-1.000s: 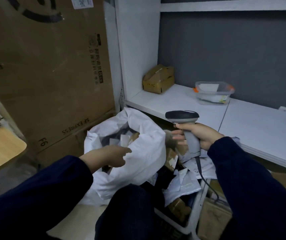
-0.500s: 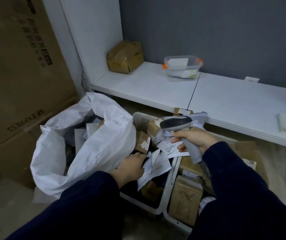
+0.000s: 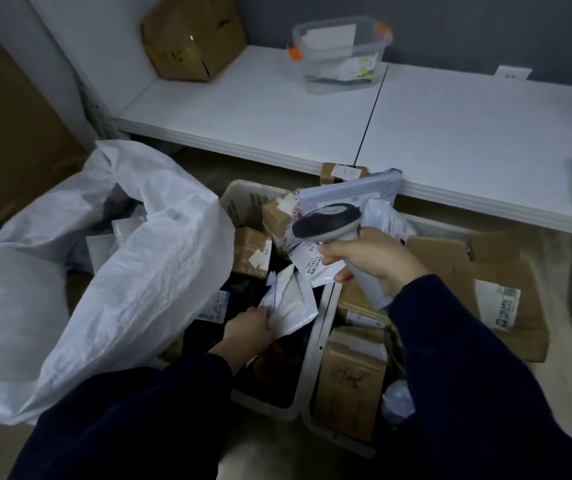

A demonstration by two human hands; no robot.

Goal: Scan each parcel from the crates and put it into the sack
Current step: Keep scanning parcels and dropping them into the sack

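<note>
Left hand: closed on the near corner of a white poly mailer; the fingers curl over the mailer's lower left edge, inside the left crate.
White poly mailer: crumpled, lying on the dark contents of the left crate; its long axis runs from the left hand up and to the right, toward the scanner.
Right hand: wrapped around the grip of a handheld barcode scanner; the scanner head is dark, tilted left and downward.
Key relation: the mailer lies just below and left of the scanner head, near but apart; the left hand is the nearer one and already has it. In my judgement the label must be turned up toward the scanner head before a scan can take.
Label: not readable on the held mailer; which face carries it cannot be told.
Sack: large white woven sack, mouth open, directly left of the left crate and touching its rim; some parcels show inside.
Right crate: beside the left crate, holding brown cardboard parcels.
Other parcels: small cartons and grey mailers piled at the far end of both crates.
Bench: white, behind the crates.
Progress: judged mid-task; many parcels remain.
</note>
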